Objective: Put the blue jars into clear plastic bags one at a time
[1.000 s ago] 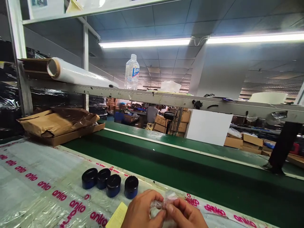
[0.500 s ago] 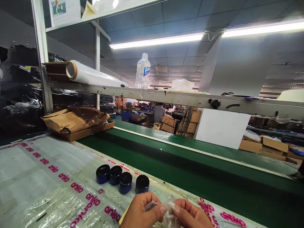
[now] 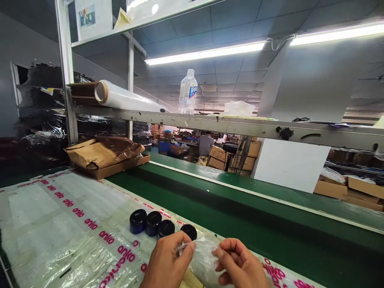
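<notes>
My left hand (image 3: 166, 262) and my right hand (image 3: 240, 266) are at the bottom edge, both pinching a small clear plastic bag (image 3: 202, 258) stretched between them. Just beyond my left hand stands a row of several small dark blue jars with black lids (image 3: 153, 223) on the table, which is covered in clear film printed with pink lettering (image 3: 75, 212). The rightmost jar is partly hidden by my left thumb and the bag.
A green conveyor belt (image 3: 240, 212) runs past the table's far edge. A flat cardboard box with brown paper (image 3: 105, 154) lies at the left. The metal shelf (image 3: 240, 126) above carries a stretch-film roll (image 3: 129, 100) and a water bottle (image 3: 187, 93). Cardboard boxes and a person stand far behind.
My hands have drawn apart, spreading the clear bag wider between them. The view has swung left, so the jars and box sit further right.
</notes>
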A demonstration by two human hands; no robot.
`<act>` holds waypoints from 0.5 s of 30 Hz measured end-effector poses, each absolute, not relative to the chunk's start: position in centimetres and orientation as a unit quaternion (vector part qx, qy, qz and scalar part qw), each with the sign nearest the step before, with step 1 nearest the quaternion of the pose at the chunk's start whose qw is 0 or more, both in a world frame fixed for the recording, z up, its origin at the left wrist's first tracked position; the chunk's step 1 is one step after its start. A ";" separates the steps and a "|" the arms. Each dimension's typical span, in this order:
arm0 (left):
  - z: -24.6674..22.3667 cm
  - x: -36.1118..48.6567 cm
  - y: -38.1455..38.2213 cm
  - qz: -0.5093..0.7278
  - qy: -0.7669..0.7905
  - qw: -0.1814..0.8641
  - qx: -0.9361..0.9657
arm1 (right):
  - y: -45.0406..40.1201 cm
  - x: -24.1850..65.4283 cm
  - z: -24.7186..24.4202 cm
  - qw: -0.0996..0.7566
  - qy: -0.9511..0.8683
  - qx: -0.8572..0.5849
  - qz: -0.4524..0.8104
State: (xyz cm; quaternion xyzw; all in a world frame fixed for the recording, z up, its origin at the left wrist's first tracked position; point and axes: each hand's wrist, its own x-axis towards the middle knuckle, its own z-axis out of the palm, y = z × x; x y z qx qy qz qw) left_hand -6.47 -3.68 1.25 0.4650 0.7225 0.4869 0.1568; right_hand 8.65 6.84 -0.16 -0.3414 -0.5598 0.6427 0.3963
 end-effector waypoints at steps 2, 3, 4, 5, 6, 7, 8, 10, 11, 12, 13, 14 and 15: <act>1.2 -6.6 -3.4 0.506 0.715 0.182 0.447 | 6.8 8.1 -0.3 0.393 -0.552 -0.335 0.654; 1.2 -6.6 -3.3 0.515 0.709 0.192 0.442 | 6.8 7.9 -0.5 0.387 -0.549 -0.332 0.662; 1.3 -6.6 -3.2 0.523 0.702 0.199 0.441 | 6.8 7.6 -0.6 0.382 -0.546 -0.326 0.670; 1.3 -6.5 -3.1 0.529 0.696 0.204 0.441 | 6.8 7.3 -0.8 0.377 -0.545 -0.319 0.678; 1.4 -6.4 -3.0 0.532 0.692 0.208 0.441 | 7.0 7.1 -1.0 0.373 -0.546 -0.311 0.683; 1.5 -6.4 -2.9 0.534 0.690 0.211 0.440 | 7.1 6.8 -1.2 0.372 -0.550 -0.303 0.684; 1.7 -6.4 -2.8 0.533 0.690 0.211 0.442 | 7.3 6.6 -1.3 0.375 -0.555 -0.298 0.681; 2.1 -6.7 -2.5 0.522 0.692 0.206 0.454 | 7.9 6.0 -1.3 0.378 -0.567 -0.292 0.671; 2.4 -7.0 -2.4 0.505 0.698 0.193 0.469 | 8.2 5.8 -1.2 0.380 -0.575 -0.288 0.664; 2.7 -7.4 -2.2 0.482 0.707 0.171 0.487 | 8.5 5.4 -1.0 0.382 -0.586 -0.284 0.655; 3.1 -8.0 -1.9 0.456 0.718 0.144 0.506 | 8.9 5.1 -0.7 0.386 -0.601 -0.279 0.642; 3.5 -8.6 -1.6 0.431 0.727 0.115 0.521 | 9.2 4.6 -0.3 0.390 -0.618 -0.274 0.625; 3.9 -9.2 -1.2 0.411 0.736 0.088 0.531 | 9.6 4.1 0.2 0.396 -0.637 -0.266 0.605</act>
